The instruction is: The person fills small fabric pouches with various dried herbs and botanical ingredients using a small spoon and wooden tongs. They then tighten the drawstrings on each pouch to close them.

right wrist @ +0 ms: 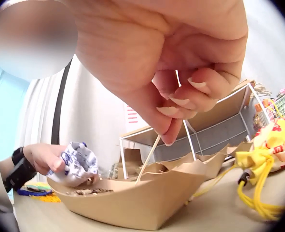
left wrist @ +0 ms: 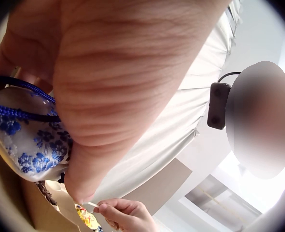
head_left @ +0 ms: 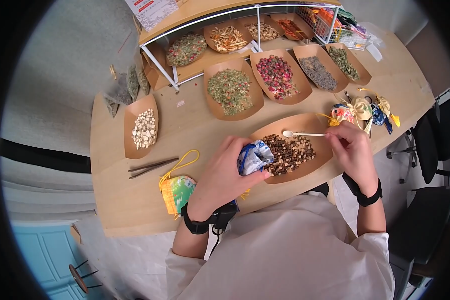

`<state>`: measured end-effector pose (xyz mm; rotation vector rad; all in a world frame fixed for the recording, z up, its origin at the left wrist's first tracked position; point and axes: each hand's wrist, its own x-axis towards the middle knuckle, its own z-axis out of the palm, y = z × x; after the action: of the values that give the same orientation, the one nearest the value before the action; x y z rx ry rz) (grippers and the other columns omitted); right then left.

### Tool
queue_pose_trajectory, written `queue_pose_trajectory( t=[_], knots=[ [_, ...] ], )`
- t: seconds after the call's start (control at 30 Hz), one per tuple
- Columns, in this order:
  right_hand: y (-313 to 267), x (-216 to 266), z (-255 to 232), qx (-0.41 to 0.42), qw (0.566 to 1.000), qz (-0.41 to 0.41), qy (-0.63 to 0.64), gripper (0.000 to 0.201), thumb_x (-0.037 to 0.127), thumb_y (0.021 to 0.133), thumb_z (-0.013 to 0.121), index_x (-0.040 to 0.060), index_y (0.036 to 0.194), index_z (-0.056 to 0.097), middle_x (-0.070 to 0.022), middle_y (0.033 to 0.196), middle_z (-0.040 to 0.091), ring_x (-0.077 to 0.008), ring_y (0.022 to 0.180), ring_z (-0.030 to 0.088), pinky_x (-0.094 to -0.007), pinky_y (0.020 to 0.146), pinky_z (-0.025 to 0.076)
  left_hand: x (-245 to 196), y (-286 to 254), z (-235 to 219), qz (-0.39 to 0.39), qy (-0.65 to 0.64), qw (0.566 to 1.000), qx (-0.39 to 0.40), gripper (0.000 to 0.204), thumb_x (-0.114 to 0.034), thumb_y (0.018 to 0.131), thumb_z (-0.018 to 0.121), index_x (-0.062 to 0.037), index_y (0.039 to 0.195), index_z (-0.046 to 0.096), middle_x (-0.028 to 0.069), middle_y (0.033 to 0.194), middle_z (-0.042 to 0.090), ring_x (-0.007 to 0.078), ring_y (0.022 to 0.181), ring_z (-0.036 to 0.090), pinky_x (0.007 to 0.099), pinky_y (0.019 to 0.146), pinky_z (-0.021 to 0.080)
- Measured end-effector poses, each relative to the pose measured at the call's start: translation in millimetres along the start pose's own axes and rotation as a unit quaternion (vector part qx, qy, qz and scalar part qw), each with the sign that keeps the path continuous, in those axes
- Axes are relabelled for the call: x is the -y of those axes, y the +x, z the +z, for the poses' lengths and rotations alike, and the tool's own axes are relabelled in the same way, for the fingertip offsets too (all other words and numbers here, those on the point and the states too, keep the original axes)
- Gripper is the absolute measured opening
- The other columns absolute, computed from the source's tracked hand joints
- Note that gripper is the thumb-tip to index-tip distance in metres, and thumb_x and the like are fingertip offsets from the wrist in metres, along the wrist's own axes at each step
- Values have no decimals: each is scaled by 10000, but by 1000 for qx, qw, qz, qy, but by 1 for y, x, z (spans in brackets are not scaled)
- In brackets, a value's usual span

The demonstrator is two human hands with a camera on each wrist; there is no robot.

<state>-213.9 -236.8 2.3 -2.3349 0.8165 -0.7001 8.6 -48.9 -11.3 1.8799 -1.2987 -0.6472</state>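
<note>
My left hand [head_left: 217,175] grips a small white drawstring pouch with blue flowers [head_left: 256,157] by its sides, its mouth spread open. A blue cord [left wrist: 26,116] loops around the pouch in the left wrist view. Thumb and fingers of my right hand [head_left: 352,150] pinch the handle end of a small white spoon [head_left: 305,134]. The spoon's bowl is over the brown paper tray [head_left: 312,122], above a heap of chopped brown dried herb [head_left: 292,157]. The pouch overlaps the heap's left side in the head view. In the right wrist view, the spoon handle slopes down behind the tray wall.
Trays of rosebuds [head_left: 276,75], green herb mix [head_left: 230,90], lavender-grey buds [head_left: 317,72] and pale slices [head_left: 145,130] surround the work area. Dark tweezers [head_left: 153,168] and a green-yellow pouch [head_left: 179,192] lie at left. Finished-looking sachets [head_left: 362,110] lie right. A white-framed shelf [head_left: 258,30] stands behind.
</note>
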Motion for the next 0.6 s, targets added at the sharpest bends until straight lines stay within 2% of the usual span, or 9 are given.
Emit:
queue_pose_trajectory(
  t=[0.13,0.2,0.3,0.37,0.5,0.6],
  knots=[
    [-1,-3,10,42,999,8,12,64,2,878,693,-42,911,726,-130,766,629,-234,619,595,-341,592,473,0,0,-1,-7,-12,1000,14,632,-351,786,846,19,1230,591,172,1156,608,364,1086,626,427,913,504],
    [-1,-1,13,63,998,8,30,66,8,880,694,-40,911,728,-129,769,634,-235,624,603,-338,597,478,0,0,1,-8,-9,1000,4,636,-300,752,891,12,1220,595,132,1125,632,297,1035,654,373,893,513],
    [-2,-1,14,86,993,32,68,75,20,895,693,-43,914,729,-115,774,653,-198,627,599,-320,597,475,1,0,1,0,-6,1000,0,637,-298,750,893,13,1220,596,132,1126,633,295,1031,656,374,889,515],
    [-2,-7,15,95,986,65,119,71,14,921,675,-44,916,716,-29,782,645,-88,678,538,-262,623,429,0,1,1,-2,-6,1000,2,636,-299,750,893,12,1219,596,131,1127,633,294,1031,656,373,889,515],
    [-1,-23,15,96,978,89,161,90,36,913,692,-41,913,739,-22,772,678,-67,649,529,-255,597,441,1,0,0,-4,-8,1000,5,634,-300,750,893,11,1216,596,129,1127,633,292,1028,656,373,889,516],
    [0,-25,13,111,969,117,186,95,47,919,686,-20,914,752,20,756,669,-36,660,506,-239,599,428,1,1,1,-4,-8,1000,4,634,-301,750,893,11,1214,595,128,1124,632,292,1026,655,373,889,516]
  ],
)
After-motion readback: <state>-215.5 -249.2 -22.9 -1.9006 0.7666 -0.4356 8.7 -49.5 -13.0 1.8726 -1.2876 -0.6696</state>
